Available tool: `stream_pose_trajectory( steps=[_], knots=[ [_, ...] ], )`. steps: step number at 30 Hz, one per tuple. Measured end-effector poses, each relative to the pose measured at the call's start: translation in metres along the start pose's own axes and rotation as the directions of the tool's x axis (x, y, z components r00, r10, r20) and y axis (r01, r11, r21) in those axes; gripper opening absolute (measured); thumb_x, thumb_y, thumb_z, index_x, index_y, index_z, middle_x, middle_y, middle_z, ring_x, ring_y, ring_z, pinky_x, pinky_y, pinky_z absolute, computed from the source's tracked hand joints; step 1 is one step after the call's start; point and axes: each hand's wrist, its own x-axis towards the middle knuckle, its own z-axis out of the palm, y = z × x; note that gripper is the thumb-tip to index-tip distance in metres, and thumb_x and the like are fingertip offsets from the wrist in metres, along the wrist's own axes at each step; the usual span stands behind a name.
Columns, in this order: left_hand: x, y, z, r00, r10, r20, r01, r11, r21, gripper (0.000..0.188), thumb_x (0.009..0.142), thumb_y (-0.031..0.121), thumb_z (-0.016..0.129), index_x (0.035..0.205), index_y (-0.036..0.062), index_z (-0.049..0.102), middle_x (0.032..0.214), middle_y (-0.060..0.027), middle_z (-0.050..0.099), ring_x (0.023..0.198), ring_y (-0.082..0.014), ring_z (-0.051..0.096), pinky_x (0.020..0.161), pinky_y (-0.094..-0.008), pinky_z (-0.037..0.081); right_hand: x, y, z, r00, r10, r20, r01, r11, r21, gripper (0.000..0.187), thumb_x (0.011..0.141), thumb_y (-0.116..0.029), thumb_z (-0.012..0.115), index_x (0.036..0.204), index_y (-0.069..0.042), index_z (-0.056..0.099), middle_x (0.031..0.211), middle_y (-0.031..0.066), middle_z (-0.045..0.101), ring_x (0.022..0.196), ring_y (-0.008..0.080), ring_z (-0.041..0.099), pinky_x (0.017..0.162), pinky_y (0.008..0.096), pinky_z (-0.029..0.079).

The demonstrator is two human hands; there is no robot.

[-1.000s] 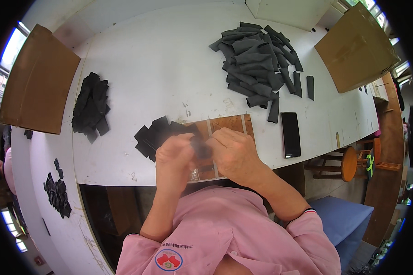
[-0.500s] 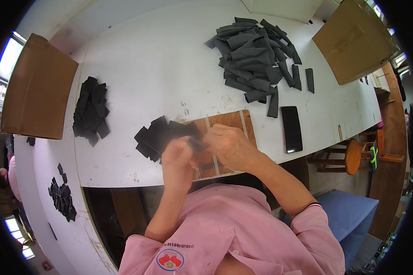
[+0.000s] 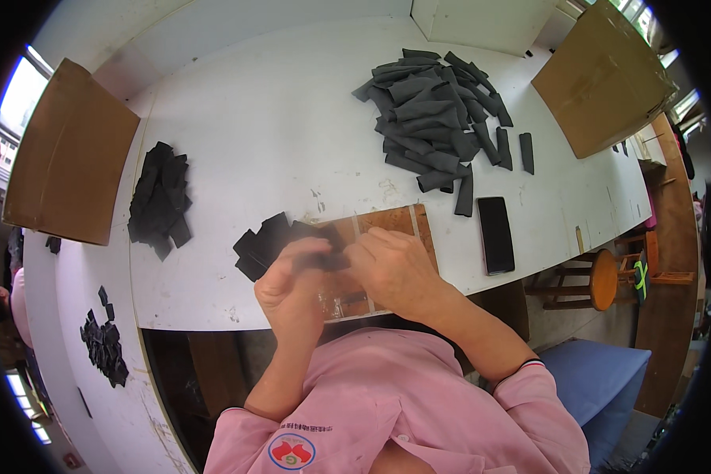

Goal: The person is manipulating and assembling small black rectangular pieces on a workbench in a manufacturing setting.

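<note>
My left hand (image 3: 289, 286) and my right hand (image 3: 393, 267) meet over a brown wooden board (image 3: 409, 223) with pale strips across it. Between them is a dark fabric piece (image 3: 322, 260), gripped by the closed fingers of both. Motion blurs the piece, so its exact shape does not show. A small heap of flat black fabric pieces (image 3: 262, 243) lies just beyond my left hand, partly over the board's left side. Part of that heap is hidden behind my fingers.
A large pile of dark grey fabric tubes (image 3: 430, 110) lies at the far right. A phone (image 3: 496, 237) rests right of the board. Black pieces (image 3: 159, 201) are heaped at left, by a cardboard box (image 3: 71, 154). Another box (image 3: 604, 79) stands far right; a stool (image 3: 604, 280) is beyond the edge.
My left hand has shifted left and its fingers have extended along the dark piece, which now stretches more between the hands. My right hand has moved slightly. The whole view has tilted a little.
</note>
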Motion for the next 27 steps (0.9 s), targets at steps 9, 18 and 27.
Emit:
stream_pose_trajectory(
  steps=[9, 18, 27],
  knots=[
    [0.017, -0.013, -0.004, 0.944, -0.218, 0.249, 0.204, 0.976, 0.080, 0.013, 0.072, 0.009, 0.066, 0.077, -0.0011, 0.059, 0.088, -0.0131, 0.059, 0.086, -0.0190, 0.054, 0.075, -0.0327, 0.045, -0.021, 0.023, 0.032, 0.997, 0.057, -0.059, -0.055, 0.998, 0.033, 0.014, 0.071, -0.015, 0.060, 0.069, -0.004, 0.051, 0.059, 0.0079, 0.051, 0.055, 0.0231, 0.053, 0.047, 0.0341, 0.042],
    [0.028, 0.000, 0.011, 0.904, -0.288, 0.316, 0.144, 0.901, 0.409, 0.010, 0.067, 0.002, 0.066, 0.072, -0.0007, 0.059, 0.076, -0.0053, 0.058, 0.066, -0.0107, 0.052, 0.061, -0.0232, 0.042, -0.030, 0.033, 0.043, 0.996, 0.080, -0.045, -0.066, 0.963, 0.262, 0.016, 0.076, -0.017, 0.056, 0.072, -0.002, 0.052, 0.063, 0.0096, 0.052, 0.057, 0.0268, 0.054, 0.049, 0.0361, 0.043],
    [0.032, -0.001, 0.009, 0.872, -0.306, 0.381, 0.028, 0.810, 0.586, 0.013, 0.069, 0.005, 0.065, 0.079, -0.0018, 0.059, 0.075, -0.0071, 0.057, 0.065, -0.0124, 0.054, 0.058, -0.0255, 0.044, -0.038, 0.037, 0.050, 0.993, 0.122, 0.000, -0.116, 0.944, 0.309, 0.016, 0.081, -0.019, 0.051, 0.080, -0.004, 0.052, 0.067, 0.0108, 0.053, 0.061, 0.0295, 0.054, 0.051, 0.0374, 0.044]
  ],
)
